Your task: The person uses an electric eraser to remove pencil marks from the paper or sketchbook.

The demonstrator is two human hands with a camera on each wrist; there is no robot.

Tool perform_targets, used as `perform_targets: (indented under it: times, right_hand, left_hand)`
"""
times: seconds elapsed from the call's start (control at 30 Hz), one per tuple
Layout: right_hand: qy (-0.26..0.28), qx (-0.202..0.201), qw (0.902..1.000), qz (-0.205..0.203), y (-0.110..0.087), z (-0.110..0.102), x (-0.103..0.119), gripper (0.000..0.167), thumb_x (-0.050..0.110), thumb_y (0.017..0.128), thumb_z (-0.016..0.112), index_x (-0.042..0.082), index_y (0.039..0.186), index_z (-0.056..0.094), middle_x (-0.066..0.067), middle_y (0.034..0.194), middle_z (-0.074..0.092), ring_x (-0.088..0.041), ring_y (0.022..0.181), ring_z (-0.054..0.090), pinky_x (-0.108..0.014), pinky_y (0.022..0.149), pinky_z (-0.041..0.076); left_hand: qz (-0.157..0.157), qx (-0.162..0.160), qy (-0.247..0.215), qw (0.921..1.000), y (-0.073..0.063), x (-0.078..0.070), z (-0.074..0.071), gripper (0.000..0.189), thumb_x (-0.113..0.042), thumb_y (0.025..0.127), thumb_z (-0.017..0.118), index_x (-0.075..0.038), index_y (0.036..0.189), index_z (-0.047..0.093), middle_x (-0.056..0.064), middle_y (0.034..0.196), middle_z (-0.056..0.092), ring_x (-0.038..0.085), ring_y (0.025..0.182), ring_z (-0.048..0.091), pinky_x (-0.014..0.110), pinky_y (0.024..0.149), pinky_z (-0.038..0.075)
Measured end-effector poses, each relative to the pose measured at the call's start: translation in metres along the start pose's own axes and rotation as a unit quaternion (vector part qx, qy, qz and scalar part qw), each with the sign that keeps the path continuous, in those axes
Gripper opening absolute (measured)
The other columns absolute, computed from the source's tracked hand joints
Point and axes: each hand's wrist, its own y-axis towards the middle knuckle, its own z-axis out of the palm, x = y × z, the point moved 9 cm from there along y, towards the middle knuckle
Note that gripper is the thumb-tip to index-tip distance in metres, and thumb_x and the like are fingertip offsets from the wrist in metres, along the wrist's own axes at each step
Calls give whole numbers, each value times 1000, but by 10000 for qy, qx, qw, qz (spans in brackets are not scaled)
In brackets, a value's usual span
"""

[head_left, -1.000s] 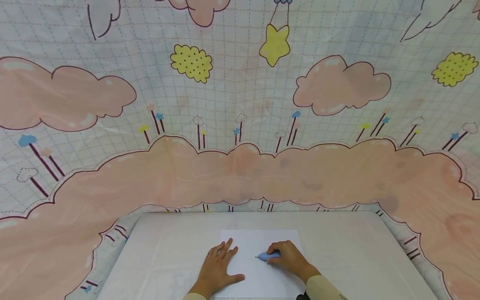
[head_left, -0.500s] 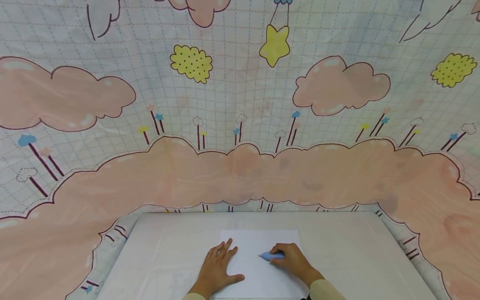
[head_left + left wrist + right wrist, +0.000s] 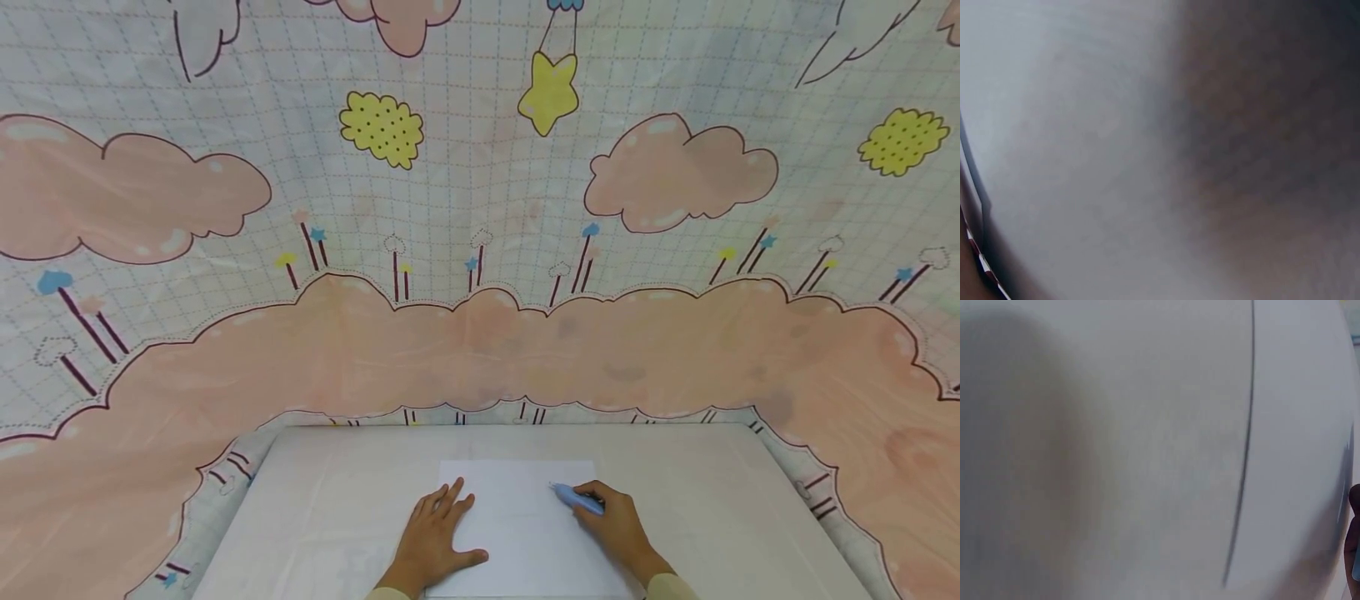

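Your left hand [image 3: 433,533] lies flat on the paper [image 3: 525,533] mid-worktop; your right hand [image 3: 618,527] grips the blue pen [image 3: 576,498] at the sheet's two o'clock. Paper looks blank; marking seems undone.

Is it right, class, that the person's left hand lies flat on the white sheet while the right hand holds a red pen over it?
Not quite. In the head view the pen in the right hand is light blue, not red. The left hand does lie flat on the white sheet.
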Motion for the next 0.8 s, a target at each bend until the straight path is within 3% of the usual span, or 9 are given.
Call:
perform_targets:
  times: [0.2, 0.4, 0.6, 0.8]
  right_hand:
    - [-275, -553, 9971, 449, -5, -28, -19, 26, 10, 77, 83, 16, 102, 74, -4, 98, 74, -13, 87, 66, -25, 74, 55]
    - [-564, -1018, 9901, 785, -16, -56, -34, 28, 13, 80, 81, 9, 106, 73, -7, 94, 75, -13, 80, 65, -20, 67, 52]
    - [-833, -1796, 9744, 1064, -32, -82, -47, 29, 14, 81, 81, 5, 107, 73, -11, 92, 73, -18, 77, 64, -19, 61, 48]
    - [-794, -2369, 9592, 1327, -49, -96, -61, 28, 12, 79, 82, 4, 104, 74, -12, 90, 73, -10, 71, 59, -17, 58, 47]
  left_hand:
    - [108, -234, -34, 9997, -1, 0, 0, 96, -87, 75, 45, -21, 144, 51, 5, 160, 33, 33, 141, 36, 54, 114, 30]
    - [72, -132, -27, 9999, -1, 0, 1, 95, -86, 76, 46, -20, 145, 50, 5, 161, 31, 32, 143, 34, 53, 115, 28]
    - [86, -106, -14, 9999, 0, 0, 0, 95, -86, 76, 47, -20, 145, 50, 6, 161, 31, 33, 143, 35, 53, 115, 28]
    - [67, -138, 5, 9999, 1, 0, 2, 96, -87, 76, 44, -21, 145, 50, 4, 161, 31, 32, 142, 35, 52, 115, 28]
